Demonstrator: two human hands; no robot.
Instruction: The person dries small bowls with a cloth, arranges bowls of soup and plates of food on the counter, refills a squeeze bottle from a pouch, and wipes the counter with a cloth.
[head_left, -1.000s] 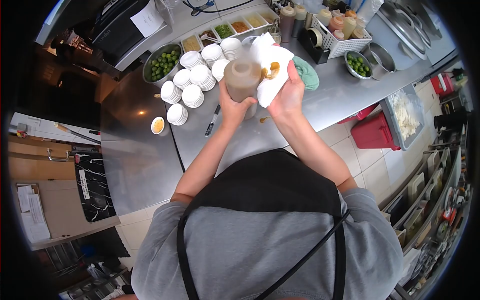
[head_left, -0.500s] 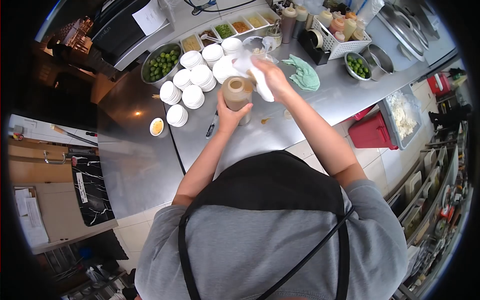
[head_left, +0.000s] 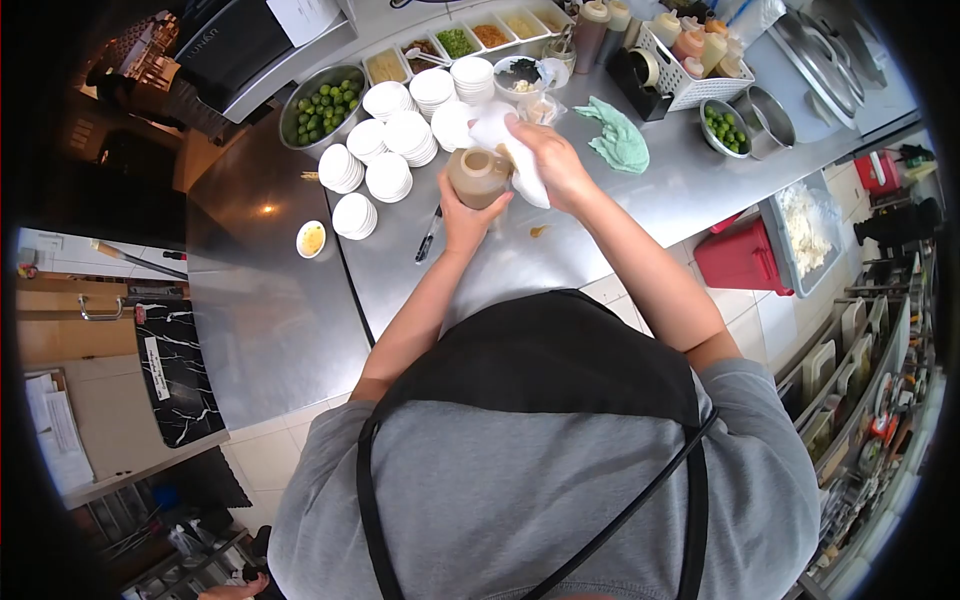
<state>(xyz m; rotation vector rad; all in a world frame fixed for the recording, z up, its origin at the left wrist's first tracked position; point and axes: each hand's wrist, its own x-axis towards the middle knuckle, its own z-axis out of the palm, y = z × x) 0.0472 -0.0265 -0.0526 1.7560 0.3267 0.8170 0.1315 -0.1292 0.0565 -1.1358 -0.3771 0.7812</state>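
My left hand [head_left: 466, 218] is wrapped round an uncapped squeeze bottle [head_left: 480, 186] with brown contents, its round mouth facing up toward me. Closed on a crumpled white paper towel [head_left: 527, 178], my right hand [head_left: 556, 168] is just right of the bottle. A brown stain shows on the towel; whether it covers something else is hidden. Beyond the bottle stand stacks of white bowls [head_left: 408, 135]. A black marker pen [head_left: 429, 236] lies beside my left wrist, and a small brown spill [head_left: 540, 231] marks the steel table [head_left: 290, 310].
Limes fill a steel bowl [head_left: 325, 145] at the left; another lime bowl [head_left: 712, 148] is at right. A green cloth [head_left: 618, 140] lies near a white bottle basket [head_left: 715, 92]. Topping containers [head_left: 430, 67] line the back. A small bowl [head_left: 302, 248] holds something yellow. Another person's hand [head_left: 235, 590] shows bottom left.
The bottle and the towel are closer together, and the bottle's lower part no longer shows. My view has shifted slightly. Another person's hand has come into view at the bottom left.
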